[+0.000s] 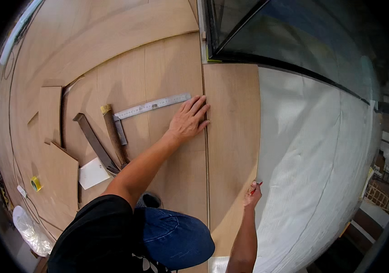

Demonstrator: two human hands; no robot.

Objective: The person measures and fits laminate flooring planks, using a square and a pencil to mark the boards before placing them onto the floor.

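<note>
My left hand (190,119) rests palm down with fingers stretched, its fingertips over the dark seam beside a wood-look floor plank (232,118). At the plank's right edge, my right hand (252,195) is closed round a small red pen or pencil (257,187). A metal try square (153,105) lies on the laid boards just left of my left hand. Beyond my left forearm are a hammer (113,132) with a worn wooden handle and a bent dark metal bar (95,142). My left arm hides the lower ends of both.
Silvery white underlay (303,154) spreads right of the plank. A black-framed glass door (285,36) stands at the far right. Cut board pieces (60,168), a white sheet (94,173), a yellow tape roll (35,183) and a plastic bag (31,231) lie left. My bent knee (176,236) is near.
</note>
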